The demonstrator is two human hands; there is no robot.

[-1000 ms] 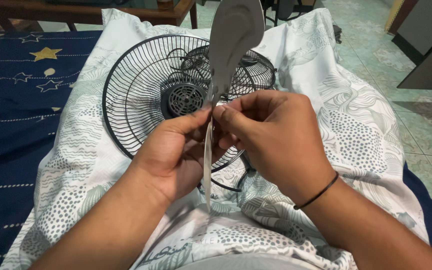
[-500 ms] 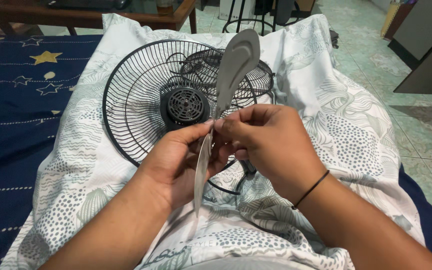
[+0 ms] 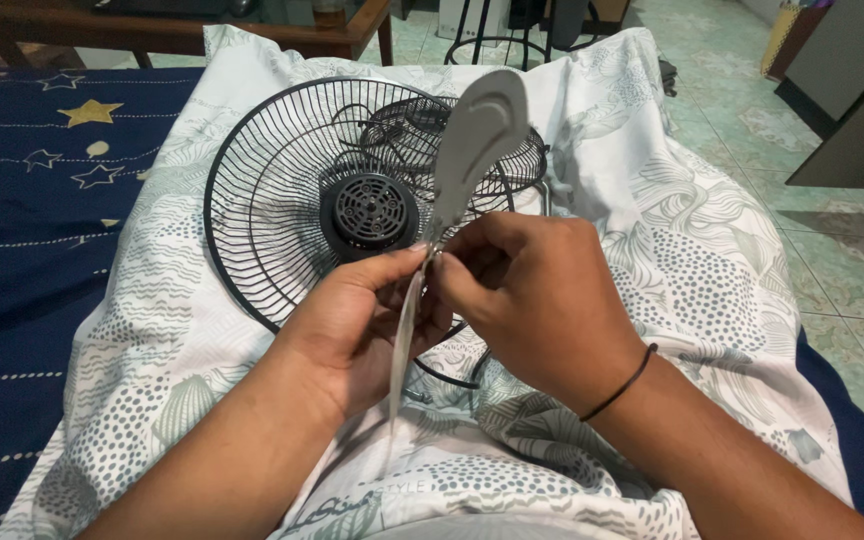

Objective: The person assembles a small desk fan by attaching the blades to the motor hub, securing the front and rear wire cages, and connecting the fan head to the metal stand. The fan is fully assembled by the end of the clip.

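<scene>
Head view shows the left hand (image 3: 367, 315) and right hand (image 3: 532, 290) both closed on the hub of a grey fan blade (image 3: 472, 140) at frame centre. Compared with half a second ago, its upper lobe has tilted slightly rightward and the right fingers curl tighter. Behind lies a black fan guard (image 3: 272, 190) on patterned bedding (image 3: 712, 260).

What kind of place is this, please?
Probably a room at home: a patterned sheet over a dark blue star-print cover, a wooden table and a tiled floor.
</scene>
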